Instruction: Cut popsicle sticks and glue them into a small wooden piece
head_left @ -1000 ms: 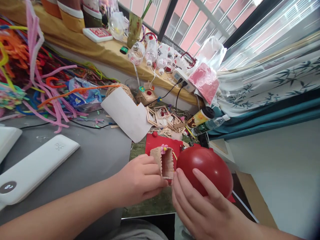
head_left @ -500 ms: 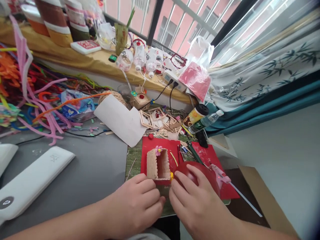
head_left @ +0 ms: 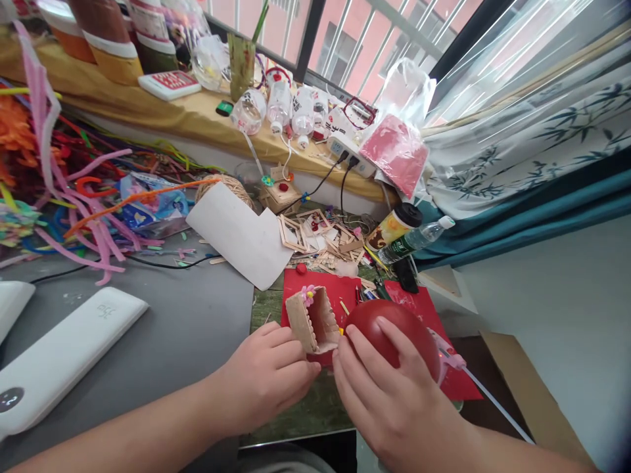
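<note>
A small box of craft sticks [head_left: 302, 323], its hollow side toward me, tilts over the red sheet and has a pink flower [head_left: 308, 295] at its upper corner. My left hand [head_left: 271, 368] is closed at the box's lower left edge, with the fingertips partly hidden. A dark red balloon [head_left: 394, 335] sits against the box's right side. My right hand [head_left: 389, 387] curves over the balloon's near side, its fingers resting on it and the fingertips close to the box. A bit of yellow shows between the box and the balloon.
Behind lie a red sheet [head_left: 296, 282], loose craft sticks [head_left: 340, 243] and white card [head_left: 236, 230]. A pink glue gun [head_left: 448, 358] rests right of the balloon. A cup [head_left: 394, 226] and water bottle [head_left: 417, 240] stand at the back right. Pipe cleaners [head_left: 98, 230] and a white power bank [head_left: 73, 361] are left.
The box has tilted to the left, and the balloon has risen and shows more of itself. My left hand has shifted slightly left and up; the right hand stays on the balloon.
</note>
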Demonstrator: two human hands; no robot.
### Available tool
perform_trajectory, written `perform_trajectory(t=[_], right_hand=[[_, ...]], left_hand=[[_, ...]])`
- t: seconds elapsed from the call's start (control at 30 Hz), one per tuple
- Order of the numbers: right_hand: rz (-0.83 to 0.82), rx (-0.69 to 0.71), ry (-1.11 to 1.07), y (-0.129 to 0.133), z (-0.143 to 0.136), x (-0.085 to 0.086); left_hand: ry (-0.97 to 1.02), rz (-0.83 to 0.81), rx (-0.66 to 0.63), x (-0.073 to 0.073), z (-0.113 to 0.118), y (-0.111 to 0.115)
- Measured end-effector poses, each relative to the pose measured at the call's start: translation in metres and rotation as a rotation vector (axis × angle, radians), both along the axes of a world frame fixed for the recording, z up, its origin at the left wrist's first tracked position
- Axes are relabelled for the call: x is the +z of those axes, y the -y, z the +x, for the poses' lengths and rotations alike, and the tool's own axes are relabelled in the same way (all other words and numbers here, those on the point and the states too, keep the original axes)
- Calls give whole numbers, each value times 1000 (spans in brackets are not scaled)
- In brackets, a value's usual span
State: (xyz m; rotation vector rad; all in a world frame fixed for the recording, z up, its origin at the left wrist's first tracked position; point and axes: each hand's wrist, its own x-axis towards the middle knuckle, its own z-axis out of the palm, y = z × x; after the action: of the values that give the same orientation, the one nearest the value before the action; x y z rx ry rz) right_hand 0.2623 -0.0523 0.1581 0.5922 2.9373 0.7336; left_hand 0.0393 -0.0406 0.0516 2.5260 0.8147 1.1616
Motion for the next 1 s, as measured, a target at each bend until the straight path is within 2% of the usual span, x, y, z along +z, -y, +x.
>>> perform_trajectory(t=[0.13,0.27,0.4,0.63,1.0], right_hand=[[16,46,36,-13,1,3],[42,112,111,-24,-6,-14],[44,119,166,-20,-14,-27],[7,171,280,-15,-18,-23],[15,151,323,-6,-15,-35]], left_hand=[[13,-8,16,-2,-3,-5],[-75,15,61,-14,-5,-12],[-133,49,74,-21,-4,-12],[-167,85,68,-19,-7,-10],[-194,90,26,-16,-12,-7]])
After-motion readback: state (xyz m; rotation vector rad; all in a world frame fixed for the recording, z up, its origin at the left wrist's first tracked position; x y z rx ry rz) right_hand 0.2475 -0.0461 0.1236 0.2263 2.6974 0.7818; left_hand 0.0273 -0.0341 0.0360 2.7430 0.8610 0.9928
